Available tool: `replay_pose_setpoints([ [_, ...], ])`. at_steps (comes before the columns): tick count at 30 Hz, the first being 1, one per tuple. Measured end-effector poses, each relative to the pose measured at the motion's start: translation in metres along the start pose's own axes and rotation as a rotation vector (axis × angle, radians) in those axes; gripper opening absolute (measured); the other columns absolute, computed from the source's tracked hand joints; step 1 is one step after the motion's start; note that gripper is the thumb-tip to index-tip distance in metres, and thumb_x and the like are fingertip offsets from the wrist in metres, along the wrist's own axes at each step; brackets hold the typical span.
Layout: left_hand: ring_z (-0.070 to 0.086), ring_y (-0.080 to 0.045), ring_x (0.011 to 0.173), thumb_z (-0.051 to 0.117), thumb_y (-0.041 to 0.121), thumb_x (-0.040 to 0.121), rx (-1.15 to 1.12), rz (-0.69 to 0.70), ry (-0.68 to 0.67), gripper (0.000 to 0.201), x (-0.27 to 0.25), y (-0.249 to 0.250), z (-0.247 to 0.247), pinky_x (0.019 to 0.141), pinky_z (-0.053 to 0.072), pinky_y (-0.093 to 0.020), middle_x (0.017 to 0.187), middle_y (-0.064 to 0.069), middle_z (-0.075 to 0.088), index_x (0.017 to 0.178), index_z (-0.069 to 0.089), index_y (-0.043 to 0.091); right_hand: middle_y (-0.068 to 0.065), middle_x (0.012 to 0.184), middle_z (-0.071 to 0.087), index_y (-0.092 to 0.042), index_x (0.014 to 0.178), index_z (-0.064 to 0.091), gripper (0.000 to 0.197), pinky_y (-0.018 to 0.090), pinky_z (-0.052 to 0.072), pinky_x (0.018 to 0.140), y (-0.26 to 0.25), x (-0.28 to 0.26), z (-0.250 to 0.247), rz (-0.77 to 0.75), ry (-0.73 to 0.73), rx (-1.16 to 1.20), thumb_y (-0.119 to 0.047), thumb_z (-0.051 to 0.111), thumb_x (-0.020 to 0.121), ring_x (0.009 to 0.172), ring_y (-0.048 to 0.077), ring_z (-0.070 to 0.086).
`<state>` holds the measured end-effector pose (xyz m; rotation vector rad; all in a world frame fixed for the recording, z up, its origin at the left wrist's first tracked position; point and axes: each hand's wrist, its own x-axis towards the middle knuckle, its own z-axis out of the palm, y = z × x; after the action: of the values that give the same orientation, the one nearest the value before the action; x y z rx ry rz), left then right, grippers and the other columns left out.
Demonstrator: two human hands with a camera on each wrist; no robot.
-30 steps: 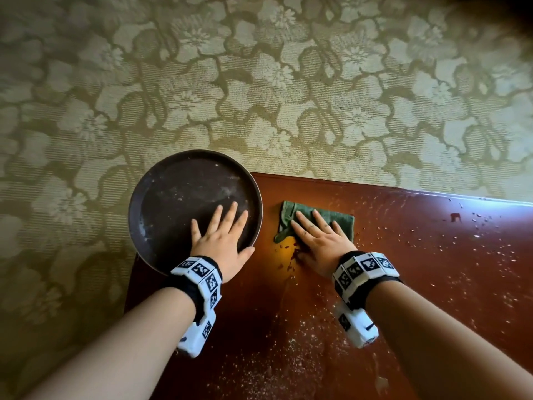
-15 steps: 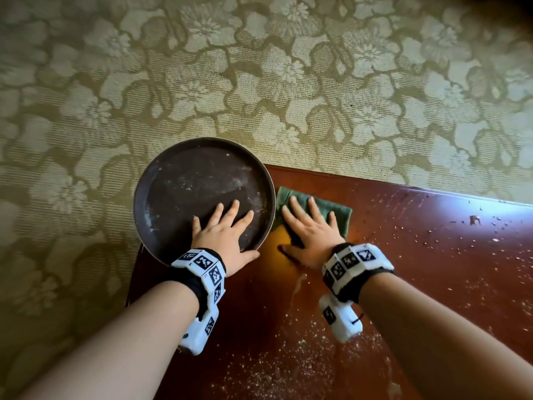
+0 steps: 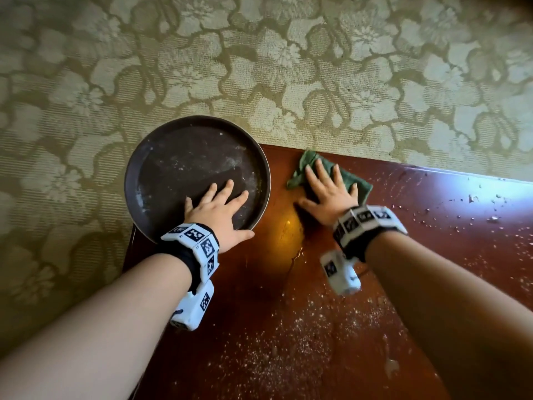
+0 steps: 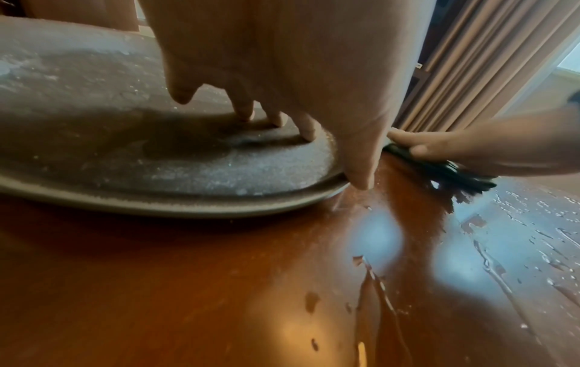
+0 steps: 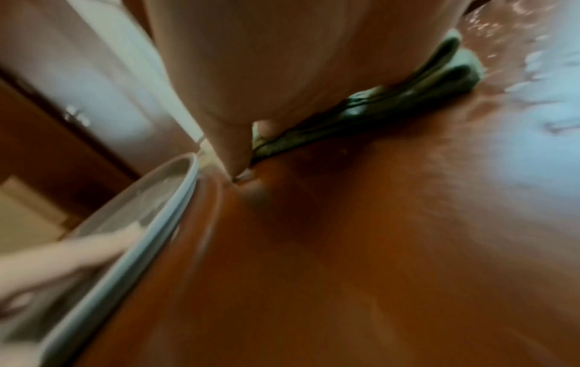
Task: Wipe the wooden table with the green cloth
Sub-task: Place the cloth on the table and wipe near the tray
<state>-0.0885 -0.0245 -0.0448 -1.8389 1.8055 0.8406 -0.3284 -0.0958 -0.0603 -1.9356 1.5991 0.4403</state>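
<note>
The green cloth (image 3: 354,184) lies crumpled on the reddish wooden table (image 3: 288,298) near its far edge. My right hand (image 3: 326,192) presses flat on the cloth with straight, spread fingers. In the right wrist view the cloth (image 5: 392,104) bunches under the palm, blurred. My left hand (image 3: 219,209) rests flat inside a round dark tray (image 3: 161,157) that overhangs the table's far left corner; its thumb (image 4: 361,171) reaches over the tray rim (image 4: 188,206). Crumbs and wet streaks (image 3: 288,336) cover the table nearer me and to the right.
Patterned green carpet (image 3: 259,67) lies beyond the table's far edge (image 3: 432,168). Curtains (image 4: 470,62) hang behind the table in the left wrist view. Droplets (image 3: 484,209) speckle the right side of the table.
The right hand has pushed the cloth away from me toward the far edge and slightly right. The left hand stays flat in the tray.
</note>
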Motion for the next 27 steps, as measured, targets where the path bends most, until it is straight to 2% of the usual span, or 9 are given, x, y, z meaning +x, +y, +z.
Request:
replay_pose_setpoints([
  [3, -0.008, -0.018, 0.151, 0.047, 0.078, 0.083, -0.002, -0.004, 0.015, 0.087, 0.0, 0.0, 0.0, 0.117, 0.008, -0.062, 0.163, 0.014, -0.013, 0.153, 0.003, 0.049, -0.019, 0.151, -0.02, -0.044, 0.144, -0.006, 0.078, 0.063, -0.005, 0.108, -0.016, 0.016, -0.009, 0.046, -0.01, 0.063, -0.063, 0.041, 0.085, 0.14, 0.018, -0.022],
  [5, -0.008, -0.018, 0.151, 0.047, 0.078, 0.082, -0.006, -0.007, 0.01, 0.088, -0.001, 0.0, -0.001, 0.117, 0.008, -0.062, 0.163, 0.015, -0.012, 0.153, 0.004, 0.049, -0.018, 0.152, -0.02, -0.042, 0.144, -0.006, 0.079, 0.063, -0.005, 0.108, -0.027, 0.009, -0.003, 0.015, -0.007, 0.039, -0.063, 0.041, 0.085, 0.14, 0.02, -0.022],
  [9, -0.007, -0.017, 0.151, 0.044, 0.079, 0.083, 0.013, -0.02, -0.015, 0.085, -0.002, 0.001, -0.004, 0.117, 0.008, -0.062, 0.163, 0.016, -0.013, 0.152, 0.004, 0.05, -0.016, 0.153, -0.021, -0.04, 0.144, -0.01, 0.082, 0.067, 0.001, 0.108, -0.044, -0.037, 0.033, -0.162, -0.05, -0.096, -0.057, 0.044, 0.085, 0.14, 0.023, -0.022],
  [14, -0.006, -0.02, 0.151, 0.027, 0.073, 0.092, 0.029, -0.027, -0.04, 0.069, -0.001, 0.004, -0.008, 0.115, 0.009, -0.065, 0.164, 0.014, -0.012, 0.152, 0.003, 0.05, -0.013, 0.15, -0.029, -0.037, 0.142, -0.019, 0.086, 0.068, -0.011, 0.103, -0.049, -0.109, 0.079, -0.378, -0.225, -0.275, -0.052, 0.043, 0.084, 0.136, 0.025, -0.03],
  [17, -0.007, -0.021, 0.151, 0.027, 0.07, 0.094, 0.044, -0.028, -0.059, 0.067, 0.0, 0.003, -0.008, 0.115, 0.009, -0.065, 0.164, 0.014, -0.012, 0.152, 0.001, 0.05, -0.018, 0.148, -0.029, -0.039, 0.142, -0.018, 0.08, 0.064, -0.012, 0.104, -0.032, -0.117, 0.08, -0.484, -0.266, -0.345, -0.051, 0.039, 0.087, 0.135, 0.022, -0.031],
  [19, -0.005, -0.02, 0.151, 0.027, 0.069, 0.095, 0.037, -0.024, -0.043, 0.065, 0.0, 0.002, -0.008, 0.116, 0.011, -0.063, 0.164, 0.014, -0.01, 0.153, 0.003, 0.049, -0.021, 0.146, -0.028, -0.042, 0.141, -0.016, 0.075, 0.064, -0.008, 0.108, -0.021, -0.105, 0.072, -0.452, -0.229, -0.331, -0.052, 0.037, 0.089, 0.137, 0.02, -0.028],
  [23, -0.001, -0.019, 0.151, 0.028, 0.064, 0.098, -0.02, -0.009, -0.011, 0.063, 0.0, 0.0, -0.012, 0.118, 0.01, -0.06, 0.164, 0.014, -0.006, 0.154, 0.004, 0.047, -0.023, 0.15, -0.021, -0.047, 0.141, -0.012, 0.067, 0.064, 0.0, 0.11, -0.009, -0.058, 0.044, -0.192, -0.081, -0.168, -0.056, 0.032, 0.091, 0.141, 0.019, -0.02],
  [27, -0.004, -0.019, 0.151, 0.033, 0.059, 0.099, -0.024, 0.028, -0.006, 0.062, -0.014, -0.009, 0.0, 0.117, 0.006, -0.063, 0.163, 0.015, -0.012, 0.152, 0.001, 0.052, -0.02, 0.152, -0.019, -0.045, 0.143, -0.007, 0.071, 0.062, -0.001, 0.11, -0.009, -0.019, 0.017, -0.017, -0.016, -0.031, -0.058, 0.037, 0.089, 0.141, 0.019, -0.02],
])
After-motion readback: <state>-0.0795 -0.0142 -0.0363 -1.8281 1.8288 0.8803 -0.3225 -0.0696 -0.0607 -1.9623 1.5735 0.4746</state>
